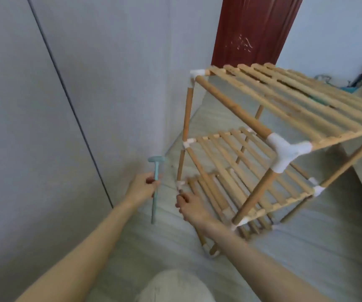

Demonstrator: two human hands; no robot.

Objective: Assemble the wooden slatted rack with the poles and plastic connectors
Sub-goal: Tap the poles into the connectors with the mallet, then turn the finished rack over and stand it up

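On the pale floor (145,247) by a grey wall (45,105), a thin green mallet (155,188) is gripped by the left hand (142,188). The right hand (192,207), fingers loosely curled, is placed at the bottom corner of the round-poled wooden rack (263,136), standing near a smooth white connector (179,184).

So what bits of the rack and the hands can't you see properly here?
Head view only:
- rack: right end cut off by the picture edge.
- bottom shelf: front corner hidden behind the right hand.
- right hand's fingertips: blurred, so contact with the connector is unclear.
- hammer: grip partly hidden by the left hand.
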